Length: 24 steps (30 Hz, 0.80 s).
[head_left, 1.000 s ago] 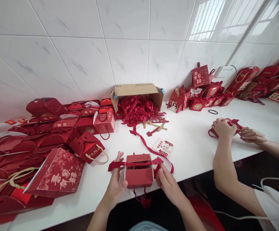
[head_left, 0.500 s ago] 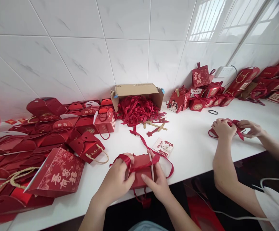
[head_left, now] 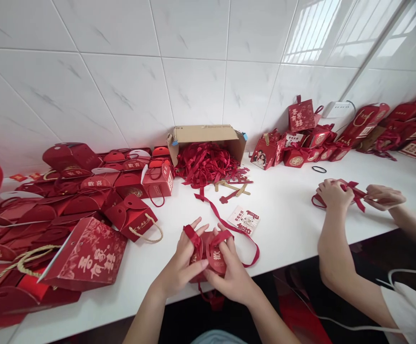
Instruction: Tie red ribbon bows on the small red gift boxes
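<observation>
A small red gift box stands at the table's front edge between my hands, its rounded flaps with gold print tilted inward at the top. My left hand presses the left flap, thumb on the near side and the other fingers partly spread behind. On the right flap, my right hand grips with its thumb in front and its fingers behind. A dark red ribbon lies over fingers of both hands, and its tail curls over the table to the right. Beneath the box, a red cord handle hangs down.
Many folded red boxes fill the left side. Behind my hands, a cardboard box spills ribbons, near loose red and gold strips and a white card. At right, a co-worker's hands handle a red box with ribbon.
My hands have brought the box's flaps inward, closer together, so the right flap's printed face now shows. The co-worker's right hand has pulled away to the right with the ribbon.
</observation>
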Motion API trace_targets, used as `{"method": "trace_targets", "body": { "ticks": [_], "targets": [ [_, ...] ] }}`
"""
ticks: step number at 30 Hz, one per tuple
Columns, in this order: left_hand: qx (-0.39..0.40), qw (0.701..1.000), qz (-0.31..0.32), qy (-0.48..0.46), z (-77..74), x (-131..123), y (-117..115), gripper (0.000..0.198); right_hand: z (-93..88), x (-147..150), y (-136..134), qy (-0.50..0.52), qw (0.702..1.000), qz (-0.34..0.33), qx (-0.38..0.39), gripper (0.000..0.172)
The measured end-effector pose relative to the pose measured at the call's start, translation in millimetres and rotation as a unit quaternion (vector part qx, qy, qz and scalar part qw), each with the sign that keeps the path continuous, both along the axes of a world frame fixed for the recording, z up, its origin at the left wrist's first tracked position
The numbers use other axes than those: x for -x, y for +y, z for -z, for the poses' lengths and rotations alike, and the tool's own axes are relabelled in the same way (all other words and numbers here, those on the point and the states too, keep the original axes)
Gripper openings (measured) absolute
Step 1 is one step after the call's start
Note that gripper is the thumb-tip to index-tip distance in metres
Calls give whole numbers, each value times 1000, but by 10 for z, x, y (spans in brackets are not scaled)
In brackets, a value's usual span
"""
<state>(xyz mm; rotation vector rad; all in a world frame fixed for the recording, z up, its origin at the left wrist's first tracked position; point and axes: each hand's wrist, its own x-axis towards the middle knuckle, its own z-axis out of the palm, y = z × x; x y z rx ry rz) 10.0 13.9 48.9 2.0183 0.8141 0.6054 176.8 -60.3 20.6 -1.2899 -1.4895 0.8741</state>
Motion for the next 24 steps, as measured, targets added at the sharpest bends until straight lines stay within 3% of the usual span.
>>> {"method": "trace_targets", "body": {
  "ticks": [2,4,6,8,12,17,19,24],
  "targets": [
    [48,998,-31,-24,12,-21,-15,53,-11,-22,-8,3,1000,-13,5,77],
    [88,990,-85,-67,9,-83,-39,44,2,-23,-10,23,1000,-13,15,60],
    [120,972,-147,-137,-2,-146,-59,40,40,0,-5,75,997,11,22,48],
    [137,947,-204,-206,-12,-171,-63,41,86,30,9,173,983,62,19,48],
    [166,898,-282,-292,-32,-74,-25,42,104,21,56,412,894,176,8,49],
    [219,830,-345,-380,-53,115,20,39,-23,-143,94,569,791,224,32,25],
    [230,805,-366,-406,-49,168,32,33,-54,-207,95,585,773,242,33,18],
    [276,753,-406,-438,37,261,68,23,-24,-299,83,598,760,252,27,23]
  ]
}}
